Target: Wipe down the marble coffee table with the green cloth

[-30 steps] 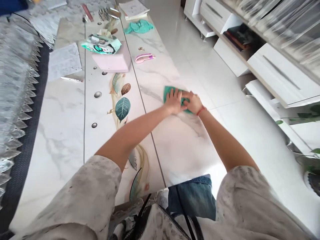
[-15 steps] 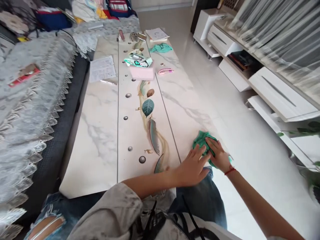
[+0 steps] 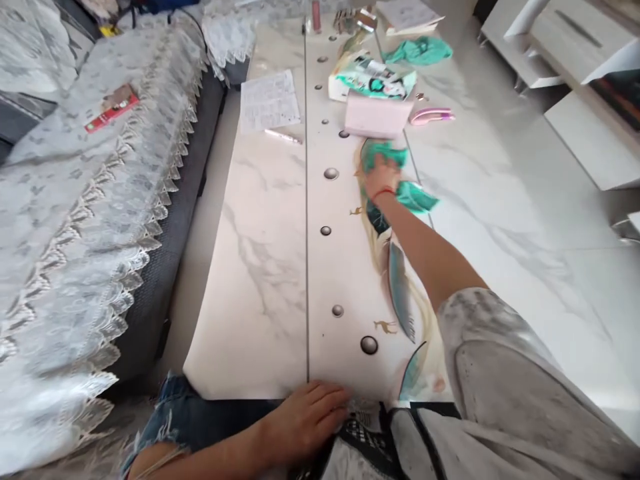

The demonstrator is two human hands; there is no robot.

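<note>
A green cloth [image 3: 417, 198] lies bunched on the marble-patterned table cover [image 3: 260, 267], spread out on both sides of my right hand [image 3: 384, 177]. That hand, with a red string on its wrist, presses on the cloth over the printed leaves, its fingers blurred by motion. At the near table edge, my left hand [image 3: 313, 413] rests with its fingers laid along the edge and nothing in them. Just beyond the cloth stands a pink box [image 3: 377, 115] with a wipes packet [image 3: 373, 83] behind it.
A pink cutter-like tool [image 3: 433, 116] and a second green cloth [image 3: 423, 51] lie at the right. Papers [image 3: 270, 100] and a pen [image 3: 283, 137] are at the left. Books [image 3: 410, 15] lie at the far end. A lace-covered sofa [image 3: 100, 233] runs along the left side.
My right hand has carried the green cloth from the table's near right edge to the middle, further away. My left hand has left the cloth and moved to the near edge. The view has shifted.
</note>
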